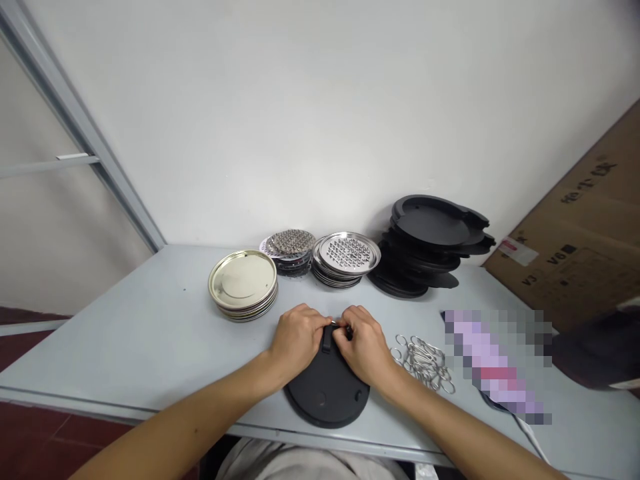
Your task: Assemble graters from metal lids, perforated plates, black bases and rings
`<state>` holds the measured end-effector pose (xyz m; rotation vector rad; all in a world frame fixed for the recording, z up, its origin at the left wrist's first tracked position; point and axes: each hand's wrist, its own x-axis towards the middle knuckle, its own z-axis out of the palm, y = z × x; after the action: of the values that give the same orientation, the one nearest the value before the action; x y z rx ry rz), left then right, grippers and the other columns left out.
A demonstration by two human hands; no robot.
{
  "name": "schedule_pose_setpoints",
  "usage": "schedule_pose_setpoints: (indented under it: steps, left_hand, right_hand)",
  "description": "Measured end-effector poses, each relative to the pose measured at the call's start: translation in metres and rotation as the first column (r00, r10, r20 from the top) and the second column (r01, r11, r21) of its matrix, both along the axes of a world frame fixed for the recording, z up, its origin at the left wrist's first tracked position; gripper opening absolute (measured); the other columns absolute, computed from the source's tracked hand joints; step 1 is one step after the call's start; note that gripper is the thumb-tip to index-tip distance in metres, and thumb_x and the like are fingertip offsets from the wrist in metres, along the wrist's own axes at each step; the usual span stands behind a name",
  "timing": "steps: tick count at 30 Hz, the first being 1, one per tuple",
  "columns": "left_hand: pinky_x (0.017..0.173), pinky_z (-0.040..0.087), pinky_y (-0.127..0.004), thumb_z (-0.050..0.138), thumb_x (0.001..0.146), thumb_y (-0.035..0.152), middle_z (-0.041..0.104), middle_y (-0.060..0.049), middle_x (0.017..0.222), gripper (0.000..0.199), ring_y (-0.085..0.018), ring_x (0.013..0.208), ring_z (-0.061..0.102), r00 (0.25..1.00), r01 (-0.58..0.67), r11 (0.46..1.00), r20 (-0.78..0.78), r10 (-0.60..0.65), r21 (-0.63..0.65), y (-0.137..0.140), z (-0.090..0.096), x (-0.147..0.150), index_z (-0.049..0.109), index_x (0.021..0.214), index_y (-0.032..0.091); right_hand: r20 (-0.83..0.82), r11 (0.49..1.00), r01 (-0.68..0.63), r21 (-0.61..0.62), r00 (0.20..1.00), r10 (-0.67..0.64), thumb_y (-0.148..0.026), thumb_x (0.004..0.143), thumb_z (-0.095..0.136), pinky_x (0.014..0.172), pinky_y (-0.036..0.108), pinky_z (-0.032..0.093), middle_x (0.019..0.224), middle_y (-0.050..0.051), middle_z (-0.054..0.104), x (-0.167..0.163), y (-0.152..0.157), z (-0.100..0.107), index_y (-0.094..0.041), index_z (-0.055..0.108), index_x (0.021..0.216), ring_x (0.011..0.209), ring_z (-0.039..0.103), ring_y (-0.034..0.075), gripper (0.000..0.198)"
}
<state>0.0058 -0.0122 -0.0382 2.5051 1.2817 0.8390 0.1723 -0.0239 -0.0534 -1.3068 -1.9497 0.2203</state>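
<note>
Forearms (210, 420) end in left hand (299, 339) and right hand (366, 347), pinching perhaps a metal ring (335, 323) at the far rim of the black disc (325, 393) on the table (150, 333), likely light, stiff, best rim-held.

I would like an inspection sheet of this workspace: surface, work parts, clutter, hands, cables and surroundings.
Surface: light grey table.
Work parts: round black plate before the person; silver wire loops at right; gold-coloured rimmed discs, perforated metal discs and black round trays stacked behind.
Clutter: pixelated purple object, identity unclear.
Hands: left hand and right hand meet at the plate's far edge; exact grip unclear.
Cables: white cable at right.
Surroundings: pale wall; cardboard box at right.
</note>
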Motion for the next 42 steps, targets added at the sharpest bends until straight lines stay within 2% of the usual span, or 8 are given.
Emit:
schedule_pose_setpoints:
  steps: [11,17,21,27,31,34,38,42]
  left_hand:
    - [0.082,0.048,-0.032,0.054,0.083,0.008,0.072,-0.004,0.088,0.027,-0.019,0.085,0.061,0.999,-0.03,0.999,0.025,0.03,-0.025,0.0,0.004,0.001,0.073,0.096,0.021]
    - [0.085,0.047,-0.032,0.052,0.083,0.007,0.072,-0.001,0.094,0.029,-0.017,0.088,0.062,0.984,-0.01,0.994,0.174,0.03,-0.112,0.007,0.008,0.0,0.072,0.096,0.023]
    - [0.086,0.047,-0.031,0.051,0.084,0.009,0.072,-0.002,0.096,0.029,-0.017,0.09,0.063,0.974,-0.004,0.987,0.225,0.04,-0.159,0.013,0.006,-0.003,0.073,0.096,0.023]
    - [0.086,0.047,-0.029,0.051,0.087,0.014,0.073,-0.001,0.097,0.028,-0.016,0.09,0.065,0.967,0.058,0.976,0.255,-0.003,-0.208,0.017,0.008,-0.005,0.073,0.1,0.024]
    - [0.088,0.046,-0.029,0.053,0.088,0.02,0.072,-0.002,0.099,0.024,-0.017,0.093,0.064,0.962,0.092,0.968,0.273,-0.026,-0.232,0.015,0.01,-0.003,0.073,0.1,0.023]
    - [0.084,0.047,-0.028,0.057,0.086,0.024,0.073,-0.002,0.096,0.019,-0.017,0.089,0.064,0.95,0.114,0.955,0.312,-0.024,-0.275,0.016,0.009,-0.001,0.073,0.096,0.022]
    - [0.077,0.049,-0.026,0.059,0.085,0.03,0.074,-0.002,0.09,0.019,-0.017,0.082,0.065,0.919,0.11,0.931,0.392,0.038,-0.347,0.019,0.008,-0.001,0.073,0.092,0.019]
    - [0.077,0.049,-0.024,0.06,0.085,0.032,0.074,-0.002,0.091,0.02,-0.016,0.083,0.067,0.886,0.122,0.935,0.462,0.048,-0.333,0.02,0.011,0.0,0.074,0.092,0.019]
  right_hand:
    - [-0.001,1.0,0.011,-0.029,1.0,-0.011,-0.004,0.071,0.049,0.065,0.03,0.038,0.069,0.002,0.053,0.0,0.001,0.004,-0.021,0.047,0.068,0.072,0.049,0.02,0.017]
    - [-0.172,0.982,-0.058,-0.179,0.985,0.027,-0.008,0.073,0.05,0.069,0.03,0.044,0.077,0.002,0.064,0.013,0.013,0.012,-0.019,0.063,0.083,0.071,0.057,0.017,0.02]
    - [-0.344,0.949,-0.087,-0.304,0.939,-0.024,-0.022,0.079,0.055,0.067,0.03,0.047,0.075,0.003,0.067,0.023,0.021,0.015,-0.017,0.066,0.092,0.067,0.06,0.017,0.018]
    - [-0.505,0.896,-0.186,-0.404,0.862,-0.049,-0.03,0.077,0.064,0.064,0.03,0.05,0.071,0.003,0.068,0.023,0.023,0.014,-0.015,0.07,0.09,0.065,0.062,0.017,0.021]
    - [-0.686,0.84,-0.33,-0.431,0.725,-0.067,-0.036,0.073,0.072,0.077,0.037,0.055,0.088,0.007,0.074,0.018,0.022,0.016,-0.015,0.072,0.097,0.078,0.068,0.021,0.032]
    - [-0.776,0.804,-0.44,-0.4,0.629,-0.042,-0.038,0.07,0.076,0.091,0.043,0.052,0.095,0.008,0.075,0.014,0.02,0.018,-0.017,0.072,0.101,0.094,0.069,0.026,0.038]
    - [-0.78,0.802,-0.47,-0.368,0.626,0.009,-0.038,0.072,0.076,0.099,0.046,0.047,0.107,0.008,0.073,0.012,0.019,0.018,-0.02,0.072,0.104,0.105,0.065,0.027,0.037]
    - [-0.761,0.811,-0.474,-0.343,0.646,0.056,-0.033,0.075,0.073,0.1,0.044,0.046,0.111,0.006,0.071,0.013,0.017,0.021,-0.023,0.072,0.106,0.11,0.062,0.026,0.033]
